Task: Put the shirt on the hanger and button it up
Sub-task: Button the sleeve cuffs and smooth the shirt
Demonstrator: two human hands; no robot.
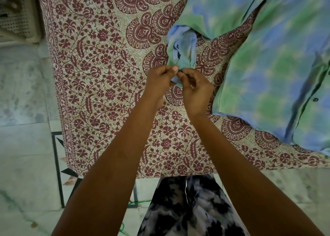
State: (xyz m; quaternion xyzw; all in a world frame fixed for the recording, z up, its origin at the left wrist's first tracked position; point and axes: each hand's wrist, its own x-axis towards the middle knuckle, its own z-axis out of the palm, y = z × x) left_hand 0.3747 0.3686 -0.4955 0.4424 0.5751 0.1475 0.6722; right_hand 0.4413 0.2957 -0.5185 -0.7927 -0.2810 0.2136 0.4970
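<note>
View from above of a person's two bare arms reaching over a bed covered with a maroon floral printed bedspread [100,75]. A green and blue tie-dye shirt [278,60] lies flat along the bedspread's right side, its hem near the front edge. One sleeve [205,16] runs from the far edge down towards the middle.

Both hands meet at the sleeve's cuff [180,53]. The left hand [159,80] has its fingers curled, pinching the cuff's edge between thumb and forefinger. The right hand [196,91] pinches it from the other side in the same way. A small dark button [180,71] sits between their fingertips. No hanger is in view.

The shirt looks like thin, light cotton, soft and limp. It will likely fold and sag wherever it is not supported. It is probably best lifted by the collar or shoulders, and each button held right at the placket (a second dark button [315,99] shows there).

The left half of the bedspread carries nothing, which leaves room to spread the cloth. Its left and front edges drop to a pale marble floor [23,146], so trailing fabric could slide off. A perforated plastic crate [17,16] stands beyond the far-left corner.
</note>
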